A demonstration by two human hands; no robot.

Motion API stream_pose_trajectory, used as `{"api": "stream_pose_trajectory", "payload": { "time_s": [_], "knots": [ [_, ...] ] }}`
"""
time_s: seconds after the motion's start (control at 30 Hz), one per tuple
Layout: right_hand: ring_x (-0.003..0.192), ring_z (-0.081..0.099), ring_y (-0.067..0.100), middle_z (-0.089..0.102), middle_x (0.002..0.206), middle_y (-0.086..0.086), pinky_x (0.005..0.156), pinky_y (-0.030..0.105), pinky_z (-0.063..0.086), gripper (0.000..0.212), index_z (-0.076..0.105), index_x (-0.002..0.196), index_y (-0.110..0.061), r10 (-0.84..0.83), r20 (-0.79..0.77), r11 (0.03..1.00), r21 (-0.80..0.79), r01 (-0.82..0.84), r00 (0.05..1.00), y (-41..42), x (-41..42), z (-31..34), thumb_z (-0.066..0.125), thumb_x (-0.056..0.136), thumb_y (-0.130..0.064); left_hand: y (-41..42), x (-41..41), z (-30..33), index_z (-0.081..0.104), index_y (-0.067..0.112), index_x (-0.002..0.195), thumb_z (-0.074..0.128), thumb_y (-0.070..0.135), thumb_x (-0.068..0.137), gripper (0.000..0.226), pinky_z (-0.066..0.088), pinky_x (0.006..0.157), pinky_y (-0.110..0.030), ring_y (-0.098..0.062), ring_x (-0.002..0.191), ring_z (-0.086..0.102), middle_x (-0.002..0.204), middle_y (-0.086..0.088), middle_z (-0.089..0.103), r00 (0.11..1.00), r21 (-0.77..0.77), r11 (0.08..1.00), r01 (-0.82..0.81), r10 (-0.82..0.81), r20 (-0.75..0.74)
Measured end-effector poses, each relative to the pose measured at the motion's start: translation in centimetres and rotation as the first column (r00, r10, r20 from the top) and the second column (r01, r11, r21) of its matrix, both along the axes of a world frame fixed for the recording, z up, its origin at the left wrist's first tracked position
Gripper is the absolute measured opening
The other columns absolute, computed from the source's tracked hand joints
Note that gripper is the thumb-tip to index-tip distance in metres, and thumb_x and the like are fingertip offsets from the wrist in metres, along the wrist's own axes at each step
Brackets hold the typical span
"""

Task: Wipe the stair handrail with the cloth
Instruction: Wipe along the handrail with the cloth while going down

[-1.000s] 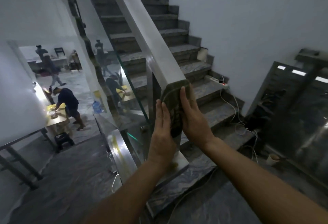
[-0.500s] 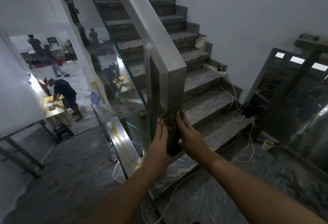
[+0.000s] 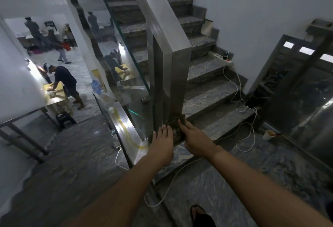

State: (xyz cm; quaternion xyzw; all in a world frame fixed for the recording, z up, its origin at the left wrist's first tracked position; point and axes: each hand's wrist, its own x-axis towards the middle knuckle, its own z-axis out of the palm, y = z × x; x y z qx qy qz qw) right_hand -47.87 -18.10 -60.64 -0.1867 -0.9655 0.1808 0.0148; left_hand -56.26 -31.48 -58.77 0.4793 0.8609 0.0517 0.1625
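A steel handrail [image 3: 158, 18] slopes down the stairs and ends in a square upright post [image 3: 177, 82]. A dark green cloth [image 3: 177, 125] is wrapped around the foot of that post, close to the first step. My left hand [image 3: 162, 142] presses the cloth against the post's left face with fingers flat. On the right face, my right hand [image 3: 194, 138] presses the cloth the same way. Most of the cloth is hidden between my hands and the post.
A glass panel [image 3: 129, 68] fills the balustrade left of the post. White cables [image 3: 239, 104] trail over the lower steps from a power strip [image 3: 220, 57]. A paper cup [image 3: 268, 134] stands on the floor at right. People work at a table [image 3: 54, 91] on the lower level.
Both hands slid the cloth down the post, from its top corner under the handrail to its foot near the first step. The camera pulled back and tilted down.
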Motion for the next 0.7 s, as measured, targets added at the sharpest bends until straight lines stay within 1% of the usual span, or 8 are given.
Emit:
{"api": "stream_pose_trajectory", "payload": {
  "time_s": [0.07, 0.17, 0.3, 0.4, 0.53, 0.6, 0.67, 0.7],
  "knots": [
    [0.143, 0.018, 0.036, 0.011, 0.160, 0.009, 0.112, 0.058, 0.023, 0.065, 0.017, 0.150, -0.018, -0.025, 0.074, 0.999, 0.026, 0.024, 0.997, -0.4, -0.1, 0.4, 0.040, 0.089, -0.016, -0.3, 0.3, -0.3, -0.009, 0.004, 0.149, 0.050, 0.018, 0.092, 0.083, -0.001, 0.120, -0.047, -0.036, 0.147, -0.009, 0.159, -0.019, -0.008, 0.998, -0.063, 0.998, 0.011, -0.015, -0.064],
    [0.145, 0.006, 0.036, 0.010, 0.160, 0.009, 0.113, 0.062, 0.014, 0.063, 0.019, 0.149, -0.020, -0.059, 0.123, 0.997, 0.047, 0.054, 0.991, -0.9, -0.1, 0.8, 0.039, 0.090, -0.020, -1.3, 0.5, -1.1, -0.009, 0.005, 0.149, 0.046, 0.026, 0.094, 0.080, -0.004, 0.119, -0.049, -0.039, 0.146, -0.012, 0.158, -0.022, -0.010, 0.994, -0.068, 0.998, 0.005, -0.013, -0.111],
    [0.147, -0.001, 0.031, 0.003, 0.160, 0.012, 0.116, 0.053, 0.008, 0.065, 0.015, 0.150, -0.019, -0.023, 0.107, 0.999, 0.040, 0.018, 0.994, -1.6, 0.5, 0.2, 0.038, 0.090, -0.019, -2.9, 0.5, -1.5, -0.008, 0.004, 0.149, 0.044, 0.026, 0.094, 0.078, -0.005, 0.118, -0.050, -0.042, 0.145, -0.011, 0.157, -0.025, -0.010, 0.985, -0.033, 0.999, 0.022, -0.027, -0.172],
    [0.147, -0.001, 0.030, 0.004, 0.160, 0.013, 0.118, 0.045, 0.006, 0.064, 0.014, 0.150, -0.018, -0.003, 0.068, 0.999, 0.033, 0.001, 0.998, -2.5, 0.7, 0.0, 0.038, 0.090, -0.019, -4.3, 0.1, -1.5, -0.008, 0.004, 0.149, 0.041, 0.027, 0.094, 0.077, -0.005, 0.118, -0.049, -0.041, 0.145, -0.009, 0.158, -0.025, -0.009, 0.979, -0.019, 0.999, 0.039, -0.042, -0.198],
    [0.147, -0.001, 0.029, 0.005, 0.160, 0.015, 0.120, 0.041, 0.002, 0.065, 0.011, 0.151, -0.020, 0.034, 0.110, 0.995, 0.087, -0.043, 0.993, -3.8, 0.5, 0.1, 0.038, 0.091, -0.026, -6.0, -1.1, -2.0, -0.008, 0.005, 0.149, 0.041, 0.031, 0.094, 0.078, -0.006, 0.118, -0.047, -0.039, 0.146, -0.008, 0.158, -0.023, -0.007, 0.972, -0.018, 0.997, 0.074, -0.076, -0.224],
    [0.147, 0.000, 0.030, 0.007, 0.160, 0.016, 0.120, 0.042, 0.002, 0.066, 0.010, 0.151, -0.019, 0.056, 0.126, 0.989, 0.128, -0.073, 0.990, -4.6, 0.3, 0.0, 0.038, 0.092, -0.029, -6.9, -2.1, -2.4, -0.006, 0.007, 0.150, 0.025, 0.046, 0.093, 0.076, -0.006, 0.118, -0.045, -0.036, 0.147, -0.007, 0.159, -0.020, -0.005, 0.970, 0.004, 0.998, 0.070, -0.067, -0.234],
    [0.147, 0.002, 0.029, 0.008, 0.160, 0.015, 0.119, 0.042, 0.002, 0.065, 0.010, 0.151, -0.018, 0.091, 0.131, 0.979, 0.168, -0.113, 0.987, -5.5, 0.1, -0.2, 0.038, 0.094, -0.033, -8.0, -3.2, -2.9, -0.005, 0.010, 0.150, -0.002, 0.060, 0.077, 0.089, -0.010, 0.117, -0.042, -0.033, 0.147, -0.011, 0.160, -0.016, -0.007, 0.975, 0.024, 0.998, 0.055, -0.049, -0.218],
    [0.147, 0.002, 0.029, 0.008, 0.160, 0.015, 0.119, 0.042, 0.001, 0.066, 0.009, 0.151, -0.019, 0.113, 0.137, 0.973, 0.185, -0.137, 0.984, -5.9, 0.0, -0.3, 0.038, 0.095, -0.036, -8.6, -3.7, -3.0, -0.007, 0.012, 0.150, -0.009, 0.063, 0.070, 0.095, -0.014, 0.115, -0.040, -0.031, 0.147, -0.015, 0.160, -0.015, -0.010, 0.977, 0.030, 0.997, 0.066, -0.059, -0.205]
  ]
}}
